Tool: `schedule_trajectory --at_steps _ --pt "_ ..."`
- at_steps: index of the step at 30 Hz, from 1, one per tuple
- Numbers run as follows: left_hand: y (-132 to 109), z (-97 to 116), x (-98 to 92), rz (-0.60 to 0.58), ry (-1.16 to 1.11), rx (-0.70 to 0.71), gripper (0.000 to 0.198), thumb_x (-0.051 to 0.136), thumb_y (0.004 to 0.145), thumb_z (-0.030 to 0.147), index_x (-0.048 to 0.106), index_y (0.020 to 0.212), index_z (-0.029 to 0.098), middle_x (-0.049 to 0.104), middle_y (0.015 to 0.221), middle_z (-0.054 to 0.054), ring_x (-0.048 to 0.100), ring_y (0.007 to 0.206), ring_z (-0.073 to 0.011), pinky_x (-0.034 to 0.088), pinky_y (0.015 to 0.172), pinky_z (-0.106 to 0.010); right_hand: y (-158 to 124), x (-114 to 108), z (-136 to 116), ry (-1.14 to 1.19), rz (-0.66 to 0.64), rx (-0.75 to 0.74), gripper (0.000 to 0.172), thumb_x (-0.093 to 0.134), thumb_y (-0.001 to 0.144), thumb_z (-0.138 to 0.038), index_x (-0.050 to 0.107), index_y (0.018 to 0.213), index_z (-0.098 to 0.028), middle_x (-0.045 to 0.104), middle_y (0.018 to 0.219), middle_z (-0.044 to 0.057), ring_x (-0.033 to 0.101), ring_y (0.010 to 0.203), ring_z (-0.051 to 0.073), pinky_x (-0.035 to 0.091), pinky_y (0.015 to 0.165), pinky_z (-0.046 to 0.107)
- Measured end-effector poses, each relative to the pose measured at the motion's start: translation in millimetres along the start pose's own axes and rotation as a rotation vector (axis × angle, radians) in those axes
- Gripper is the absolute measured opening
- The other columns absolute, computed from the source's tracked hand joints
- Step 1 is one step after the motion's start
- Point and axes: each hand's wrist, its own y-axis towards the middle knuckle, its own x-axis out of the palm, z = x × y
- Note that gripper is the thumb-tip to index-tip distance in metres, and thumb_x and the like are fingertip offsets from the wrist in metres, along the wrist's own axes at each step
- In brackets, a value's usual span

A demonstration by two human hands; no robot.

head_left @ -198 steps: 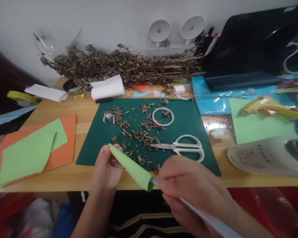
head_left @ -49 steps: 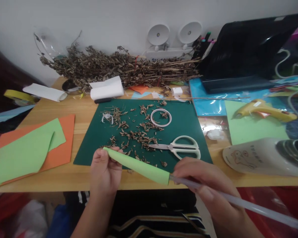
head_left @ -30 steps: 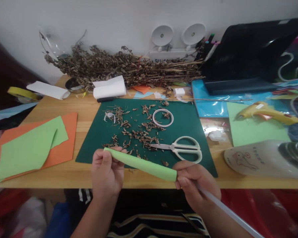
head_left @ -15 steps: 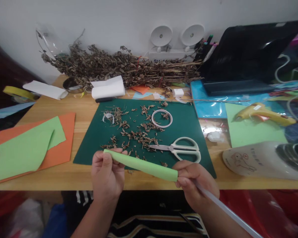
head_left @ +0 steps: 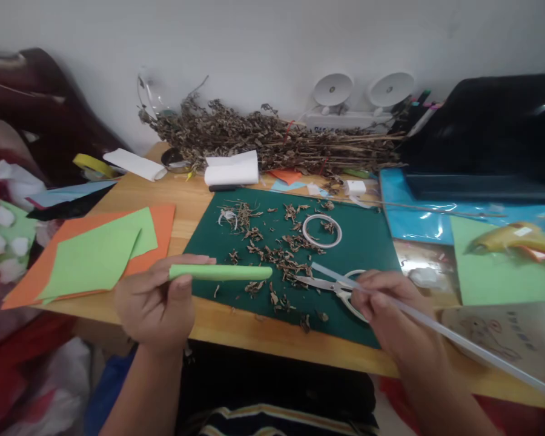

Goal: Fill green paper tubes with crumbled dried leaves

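Observation:
My left hand [head_left: 157, 303] is closed around one end of a rolled light-green paper tube [head_left: 222, 272], held level over the front left corner of the dark green cutting mat [head_left: 372, 242]. My right hand [head_left: 393, 309] pinches a long translucent stick [head_left: 454, 336] that runs down to the lower right; its tip is free of the tube, above the white-handled scissors [head_left: 331, 284]. Dried leaf bits [head_left: 277, 254] lie scattered on the mat beside a white tape ring [head_left: 322, 230].
Light-green sheets on orange paper [head_left: 100, 254] lie at the left. A dried plant bundle [head_left: 272, 133] and white paper rolls [head_left: 231, 172] line the back. A yellow glue gun [head_left: 518, 239] rests on green paper at the right, near a black case [head_left: 485, 139].
The stick has come out of the green tube; my hands have moved apart, the left carrying the tube left and the right holding the stick over the scissors. The view has shifted left.

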Motion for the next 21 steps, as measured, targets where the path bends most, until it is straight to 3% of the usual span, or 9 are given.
schedule_trajectory --at_steps 2,3,7,8,11,13,16,18,21 --pt "-1 9 -0.7 -0.044 0.121 0.087 0.026 0.05 0.063 -0.012 0.054 0.063 0.013 0.067 0.076 -0.005 0.064 0.073 -0.0169 0.052 0.064 -0.027 12 -1 -10 -0.169 -0.105 0.0 0.009 0.051 0.076 -0.018 0.055 0.082 -0.023 0.049 0.072 0.0 0.043 0.052 0.007 0.032 0.041 0.02" --pt "-3 12 1.6 -0.121 0.201 0.149 0.027 0.052 0.06 -0.013 0.055 0.061 0.013 0.067 0.075 -0.006 0.064 0.073 -0.0178 0.052 0.066 -0.029 17 0 -16 -0.235 -0.155 -0.024 0.011 0.051 0.077 -0.018 0.056 0.085 -0.024 0.05 0.074 0.0 0.044 0.054 0.008 0.033 0.042 0.019" --pt "-5 17 20.0 -0.603 0.497 0.516 0.033 0.065 0.049 -0.008 0.056 0.066 0.018 0.067 0.077 -0.001 0.063 0.076 -0.0194 0.049 0.078 -0.039 38 16 -43 -0.275 -0.318 -0.175 0.023 0.045 0.081 -0.03 0.055 0.099 -0.021 0.056 0.083 0.005 0.046 0.06 0.011 0.037 0.047 0.023" --pt "-5 17 23.9 -0.782 0.567 0.669 0.032 0.065 0.052 -0.005 0.055 0.07 0.019 0.066 0.08 0.0 0.063 0.076 -0.0189 0.049 0.079 -0.04 43 21 -48 -0.232 -0.338 -0.213 0.026 0.043 0.082 -0.033 0.056 0.1 -0.02 0.056 0.084 0.005 0.046 0.059 0.011 0.037 0.048 0.024" --pt "-2 14 27.6 -1.038 0.752 0.963 0.024 0.055 0.067 0.001 0.048 0.08 0.02 0.06 0.091 -0.001 0.059 0.085 -0.0168 0.043 0.085 -0.045 52 34 -56 -0.093 -0.378 -0.277 0.029 0.041 0.082 -0.036 0.057 0.098 -0.018 0.057 0.081 0.006 0.046 0.06 0.012 0.037 0.048 0.025" --pt "-2 10 24.6 -1.065 0.832 0.993 0.016 0.048 0.073 0.006 0.044 0.08 0.02 0.056 0.089 -0.002 0.056 0.086 -0.015 0.043 0.084 -0.043 56 39 -55 -0.03 -0.397 -0.29 0.028 0.042 0.082 -0.036 0.057 0.096 -0.018 0.056 0.078 0.005 0.046 0.06 0.012 0.037 0.046 0.024" --pt "-4 3 19.7 -1.022 0.96 0.924 0.009 0.046 0.077 0.013 0.04 0.076 0.02 0.051 0.077 -0.002 0.053 0.072 -0.0116 0.048 0.066 -0.028 58 39 -49 0.029 -0.403 -0.289 0.024 0.044 0.081 -0.035 0.057 0.093 -0.018 0.057 0.074 0.004 0.046 0.06 0.011 0.037 0.046 0.023" --pt "-7 0 19.0 -1.015 1.036 0.909 0.01 0.049 0.076 0.018 0.039 0.078 0.019 0.049 0.072 -0.001 0.049 0.06 -0.0091 0.044 0.053 -0.021 58 38 -44 0.057 -0.408 -0.268 0.023 0.044 0.081 -0.035 0.057 0.09 -0.018 0.056 0.072 0.004 0.046 0.058 0.01 0.037 0.047 0.023" --pt "-10 -2 22.0 -1.01 1.16 0.938 0.016 0.053 0.074 0.026 0.04 0.08 0.018 0.047 0.061 0.003 0.045 0.049 -0.0081 0.039 0.047 -0.02 57 34 -34 0.104 -0.439 -0.223 0.023 0.044 0.081 -0.035 0.057 0.088 -0.018 0.056 0.07 0.003 0.046 0.056 0.01 0.036 0.047 0.023"
